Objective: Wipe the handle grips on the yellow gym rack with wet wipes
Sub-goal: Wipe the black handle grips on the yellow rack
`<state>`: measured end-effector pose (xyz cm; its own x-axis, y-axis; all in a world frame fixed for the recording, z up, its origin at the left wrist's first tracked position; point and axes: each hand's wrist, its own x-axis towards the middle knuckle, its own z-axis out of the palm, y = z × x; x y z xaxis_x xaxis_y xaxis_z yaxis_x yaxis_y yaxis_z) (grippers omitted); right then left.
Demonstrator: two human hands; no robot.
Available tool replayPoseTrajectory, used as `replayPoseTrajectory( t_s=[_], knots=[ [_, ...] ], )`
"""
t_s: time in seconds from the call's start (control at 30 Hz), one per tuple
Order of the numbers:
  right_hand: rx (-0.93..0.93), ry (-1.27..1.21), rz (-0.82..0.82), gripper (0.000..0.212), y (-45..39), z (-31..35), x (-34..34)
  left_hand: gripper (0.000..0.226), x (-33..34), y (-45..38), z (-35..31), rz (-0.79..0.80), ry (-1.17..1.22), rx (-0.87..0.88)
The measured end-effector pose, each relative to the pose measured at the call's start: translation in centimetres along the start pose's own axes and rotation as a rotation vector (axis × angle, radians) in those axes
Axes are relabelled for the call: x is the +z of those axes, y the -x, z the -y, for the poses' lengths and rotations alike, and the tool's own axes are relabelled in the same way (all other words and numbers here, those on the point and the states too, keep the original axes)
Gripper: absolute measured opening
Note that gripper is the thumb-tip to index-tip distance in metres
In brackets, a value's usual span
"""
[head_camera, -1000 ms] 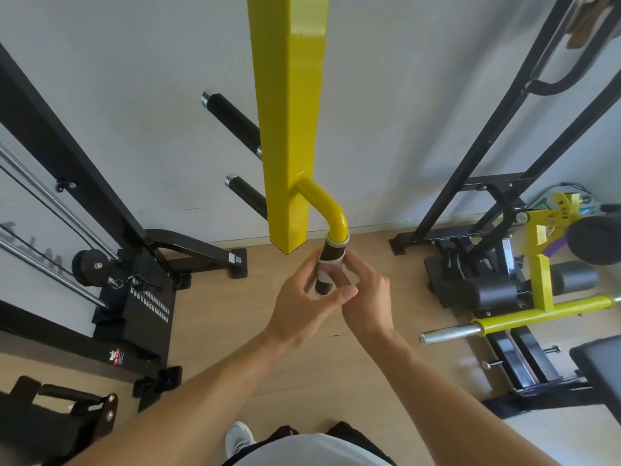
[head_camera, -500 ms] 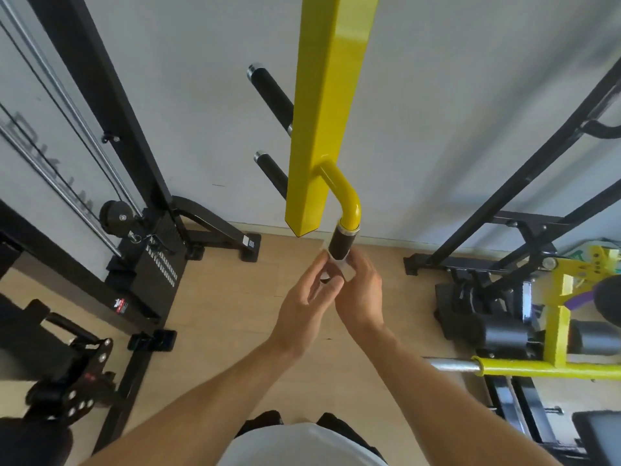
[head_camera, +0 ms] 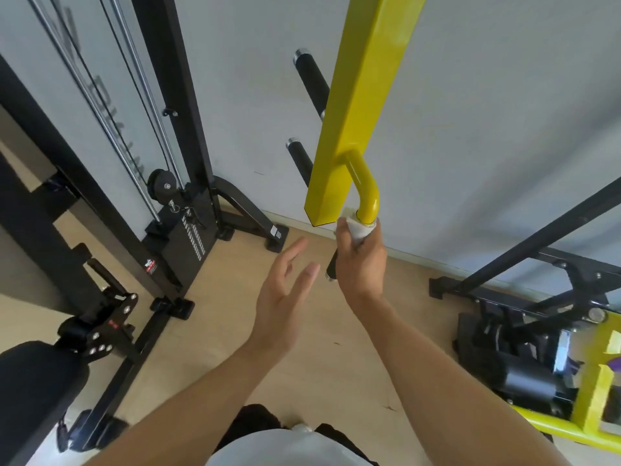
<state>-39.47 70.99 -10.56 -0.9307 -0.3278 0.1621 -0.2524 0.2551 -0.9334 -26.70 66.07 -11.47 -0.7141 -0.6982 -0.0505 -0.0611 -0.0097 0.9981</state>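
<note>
Right now the person's right hand (head_camera: pixel 361 260) is wrapped around the handle grip (head_camera: pixel 332 268) just right of the frame's centre, fingers curled tight with a white wet wipe (head_camera: pixel 359 229) bunched between palm and grip. That grip hangs from the curved yellow tube (head_camera: pixel 366 200) that bends down off the yellow rack post (head_camera: pixel 353 129), which runs up to the top edge. Only the grip's black lower end pokes out below the fist. The left hand (head_camera: pixel 285 297) floats just beside it, a little lower and to the left, fingers spread and relaxed, holding nothing.

From where I stand, the wipe looks soft, limp and damp, likely to bunch or slide unless it is squeezed all the way round. The grip itself seems rigid and fixed, with a dark covering, so a firm encircling hold near its top, then a pull down its length, would suit. Two more black grips (head_camera: pixel 311 75) jut out behind the post, in the upper middle.
</note>
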Motion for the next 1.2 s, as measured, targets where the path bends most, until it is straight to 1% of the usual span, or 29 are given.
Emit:
replayPoseTrajectory(
  t_s=[0.07,0.13,0.23,0.3,0.37,0.43,0.5,0.57,0.6,0.7,0.77,0.83,0.87,0.93,1.0,1.07,1.13,1.2],
  knots=[
    [-0.021,-0.054,-0.010,0.011,-0.5,0.5,-0.6,0.064,-0.4,-0.1,0.0,-0.016,-0.012,-0.011],
    [0.011,-0.077,-0.016,0.010,-0.7,0.1,-0.8,0.059,-0.6,-0.2,0.1,-0.026,-0.014,-0.024],
    [0.102,-0.001,0.023,0.008,-0.2,-2.3,-0.5,0.054,-0.5,-0.2,0.1,-0.016,-0.036,-0.034],
    [0.193,0.056,0.071,0.012,0.3,-3.9,-0.6,0.053,-0.3,-0.1,0.1,0.020,-0.062,-0.029],
    [0.229,0.079,0.085,0.016,-0.1,-4.3,-0.9,0.052,-0.1,-0.1,0.2,0.057,-0.071,-0.026],
    [0.179,0.058,0.055,0.015,-1.1,-3.0,-1.4,0.052,0.0,-0.3,0.1,0.081,-0.068,-0.030],
    [0.077,0.009,0.005,0.015,-2.2,-1.0,-2.1,0.049,0.1,-0.5,-0.4,0.097,-0.078,-0.023],
    [-0.002,-0.044,-0.027,0.016,-2.8,0.5,-2.5,0.047,0.4,-1.2,-1.5,0.110,-0.099,0.029],
    [0.002,-0.052,-0.012,0.015,-2.6,0.6,-2.5,0.051,0.6,-1.9,-2.4,0.102,-0.107,0.074],
    [0.101,-0.032,0.079,0.012,-1.4,-1.5,-2.1,0.075,1.5,-5.5,-6.4,0.032,-0.151,0.301],
    [0.204,0.036,0.133,0.017,-0.6,-3.7,-1.6,0.090,2.1,-8.6,-9.7,-0.014,-0.185,0.451],
    [0.265,0.074,0.152,0.020,-0.4,-4.6,-1.5,0.097,2.6,-11.2,-12.4,-0.012,-0.234,0.555],
    [0.262,0.082,0.149,0.021,-0.5,-4.4,-1.6,0.097,2.9,-12.3,-13.2,-0.007,-0.269,0.587],
    [0.189,0.058,0.130,0.022,-1.0,-3.1,-2.0,0.092,3.1,-14.0,-13.4,-0.015,-0.333,0.607],
    [0.076,-0.011,0.093,0.022,-1.6,-1.2,-2.5,0.085,2.8,-15.0,-13.2,-0.002,-0.376,0.547],
    [0.038,-0.047,0.073,0.023,-1.8,-1.0,-2.7,0.078,2.6,-15.5,-13.0,0.027,-0.438,0.515],
    [0.105,-0.012,0.114,0.024,-1.4,-2.4,-2.5,0.072,2.7,-15.5,-13.2,0.028,-0.457,0.522],
    [0.252,0.060,0.191,0.020,-0.6,-4.9,-2.0,0.068,2.9,-15.4,-13.3,0.019,-0.440,0.526]
  ],
)
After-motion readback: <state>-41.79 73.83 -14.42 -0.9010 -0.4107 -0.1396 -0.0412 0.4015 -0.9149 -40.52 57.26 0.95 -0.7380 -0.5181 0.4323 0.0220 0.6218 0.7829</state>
